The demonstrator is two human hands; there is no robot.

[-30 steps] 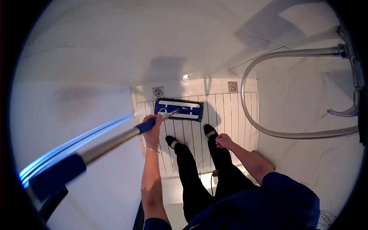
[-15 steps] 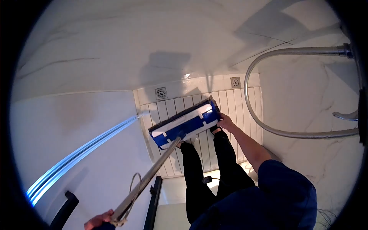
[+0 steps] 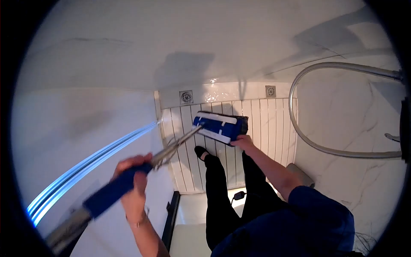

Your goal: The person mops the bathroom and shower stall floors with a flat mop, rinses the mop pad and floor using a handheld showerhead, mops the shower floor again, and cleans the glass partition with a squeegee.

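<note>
My left hand [image 3: 134,198] is wrapped round the blue grip [image 3: 114,193] of a flat mop's metal pole, its thumb lying along the grip. The pole [image 3: 188,137] slants up to the blue-and-white mop head [image 3: 214,127], which is held over the slatted floor. With its fingers closed on the right end of the mop head, my right hand [image 3: 243,142] holds the near corner. A dark mop pad shows along that end; the rest of its underside is hidden.
White slatted floor [image 3: 267,124] lies under my feet, with a left drain [image 3: 186,97] and a right drain [image 3: 270,91] beyond it. A metal shower hose [image 3: 293,105] loops at the right. A grey object [image 3: 301,175] stands beside my right arm. Glossy walls surround the floor.
The mop head has turned and shifted right and away from me. My left hand has come up and forward, bringing the blue grip into view. The right hand keeps hold of the head's end.
</note>
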